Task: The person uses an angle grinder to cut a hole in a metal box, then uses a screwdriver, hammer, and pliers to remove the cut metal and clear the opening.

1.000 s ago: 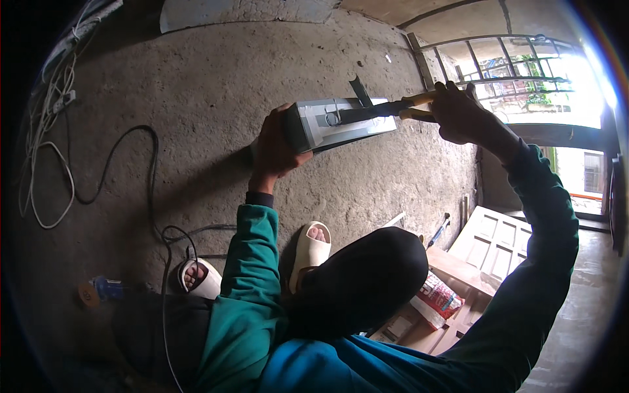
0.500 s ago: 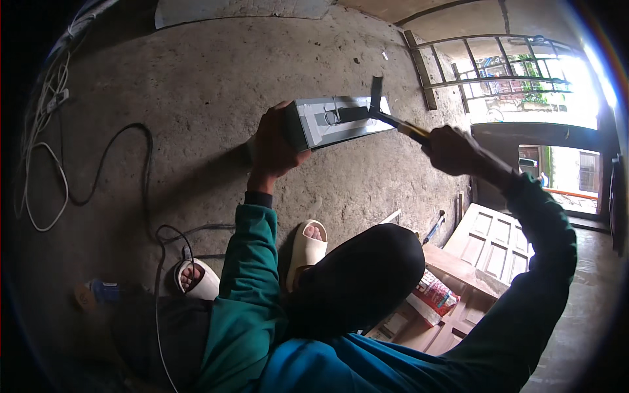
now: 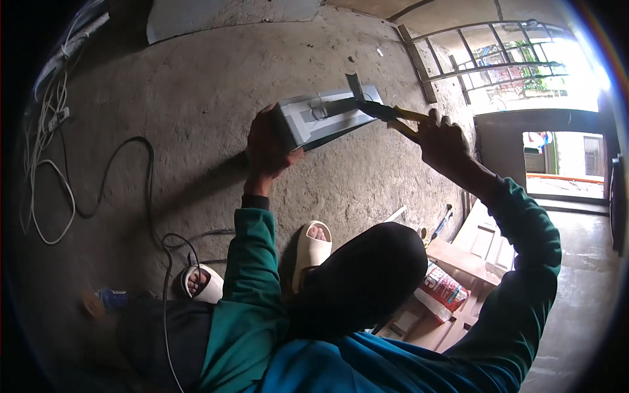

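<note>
A grey metal box [image 3: 344, 127] is held above the rough floor, gripped around its left end by my left hand [image 3: 268, 141]. Its upper face has a dark slot and a small round ring-like part, with a bent metal strip [image 3: 354, 85] standing up near the right end. Tin snips [image 3: 409, 133] with dark jaws and yellow handles are in my right hand [image 3: 443, 143], their jaws at the base of that strip. Whether the jaws are closed on the metal I cannot tell.
Cables [image 3: 147, 173] lie at the left by my sandalled feet [image 3: 314, 245]. At lower right are wooden door panels [image 3: 478, 236] and a red-and-white bag [image 3: 440, 288]. A barred frame [image 3: 429, 59] and an opening stand at the right. A blue bottle-like object [image 3: 111, 299] sits at lower left.
My right hand dipped and came back up a little, swinging the snips' handles. The box and my left hand have shifted slightly left in the view.
</note>
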Tool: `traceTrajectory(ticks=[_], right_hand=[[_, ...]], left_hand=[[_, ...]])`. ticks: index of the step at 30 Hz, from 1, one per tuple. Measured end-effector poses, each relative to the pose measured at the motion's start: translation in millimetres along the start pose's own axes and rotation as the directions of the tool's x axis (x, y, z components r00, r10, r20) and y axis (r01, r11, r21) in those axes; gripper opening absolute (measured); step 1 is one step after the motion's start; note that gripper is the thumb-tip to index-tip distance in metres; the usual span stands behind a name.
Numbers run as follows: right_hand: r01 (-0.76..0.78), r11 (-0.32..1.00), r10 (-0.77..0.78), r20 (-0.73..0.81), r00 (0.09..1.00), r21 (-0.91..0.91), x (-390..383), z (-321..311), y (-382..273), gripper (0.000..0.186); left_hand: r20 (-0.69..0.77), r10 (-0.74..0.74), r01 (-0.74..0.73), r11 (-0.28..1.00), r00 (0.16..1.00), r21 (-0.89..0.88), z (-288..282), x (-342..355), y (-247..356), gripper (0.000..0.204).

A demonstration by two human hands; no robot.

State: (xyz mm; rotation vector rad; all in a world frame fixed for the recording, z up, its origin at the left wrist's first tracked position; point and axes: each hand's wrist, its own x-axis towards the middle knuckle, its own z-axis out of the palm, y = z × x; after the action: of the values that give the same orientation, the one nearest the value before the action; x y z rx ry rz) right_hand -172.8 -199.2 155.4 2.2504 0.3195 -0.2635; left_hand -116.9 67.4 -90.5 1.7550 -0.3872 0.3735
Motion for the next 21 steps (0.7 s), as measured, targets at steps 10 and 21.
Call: traceTrajectory(ticks=[10,21], right_hand=[[-0.197,0.971,0.21,-0.093,0.973,0.139,-9,10,-24,0.019],[-0.2,0.979,0.194,-0.373,0.907,0.022,-15,32,-34,0.019]], left_hand=[[0.083,-0.041,0.052,0.99,0.996,-0.129,24,-4,15,0.069],[-0.036,-0.039,0.036,0.997,0.999,-0.072,10,-4,7,0.068]])
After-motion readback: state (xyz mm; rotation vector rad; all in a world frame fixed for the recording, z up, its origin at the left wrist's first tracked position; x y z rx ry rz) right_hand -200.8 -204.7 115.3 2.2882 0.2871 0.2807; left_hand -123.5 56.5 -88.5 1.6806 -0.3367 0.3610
